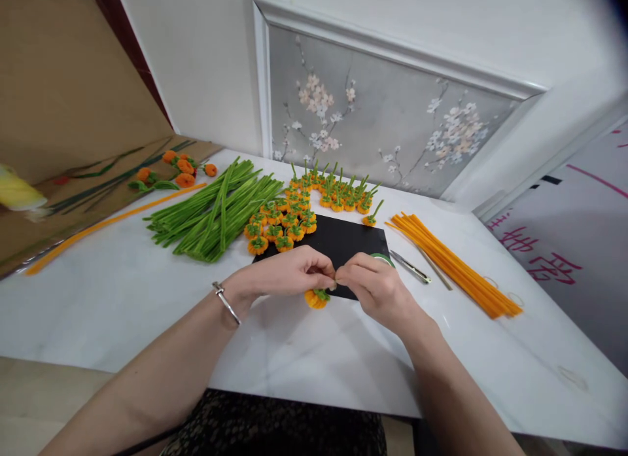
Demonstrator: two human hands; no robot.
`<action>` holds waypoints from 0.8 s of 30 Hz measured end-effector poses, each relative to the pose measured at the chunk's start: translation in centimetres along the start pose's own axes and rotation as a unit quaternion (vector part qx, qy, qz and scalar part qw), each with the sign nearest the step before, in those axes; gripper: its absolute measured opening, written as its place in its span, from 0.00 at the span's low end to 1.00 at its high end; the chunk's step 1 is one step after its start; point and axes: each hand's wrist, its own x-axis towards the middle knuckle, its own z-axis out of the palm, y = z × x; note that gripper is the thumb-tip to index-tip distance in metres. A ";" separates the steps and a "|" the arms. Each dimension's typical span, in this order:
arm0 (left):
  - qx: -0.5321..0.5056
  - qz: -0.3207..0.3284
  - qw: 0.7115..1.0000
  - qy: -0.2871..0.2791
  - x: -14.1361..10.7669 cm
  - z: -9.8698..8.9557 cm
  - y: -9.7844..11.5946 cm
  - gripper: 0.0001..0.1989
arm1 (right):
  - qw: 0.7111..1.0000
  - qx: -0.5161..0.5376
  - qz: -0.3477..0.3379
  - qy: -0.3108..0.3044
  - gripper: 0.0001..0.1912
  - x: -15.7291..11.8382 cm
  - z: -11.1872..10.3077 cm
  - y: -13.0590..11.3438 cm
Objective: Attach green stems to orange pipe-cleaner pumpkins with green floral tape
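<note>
Currently pinching an orange pumpkin shape [316, 301] by the top in the nearly closed left hand [300, 271], seven o'clock from the middle of the black board [343, 237]; curling the right hand [371, 286] nearly closed at three o'clock, hold impossible to tell. Note green stems [210, 214] toward ten.

Pumpkin [315, 301] before mat [338, 239], knife [411, 267] right

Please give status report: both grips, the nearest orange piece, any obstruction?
Left grip at orange piece, green top upward. Right grip closed alongside, contents unclear. No obstruction seen.
</note>
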 end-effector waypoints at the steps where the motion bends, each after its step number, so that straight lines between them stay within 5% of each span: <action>1: -0.003 0.005 1.000 0.016 0.1 0.2 0.0 0.06 | 1.000 0.001 0.009 0.011 0.13 0.0 0.0 0.1; 6: -0.024 0.059 0.989 0.131 0.9 1.9 -0.4 0.13 | 0.998 -0.004 0.047 0.052 0.11 -0.1 0.4 0.6; 11: -0.003 0.045 0.981 0.187 1.3 2.4 -0.8 0.13 | 0.997 -0.024 0.059 0.040 0.11 0.2 0.6 0.5; 24: -0.036 0.059 0.984 0.161 1.2 2.1 -1.3 0.23 | 0.998 -0.008 0.048 0.035 0.11 0.0 0.2 0.5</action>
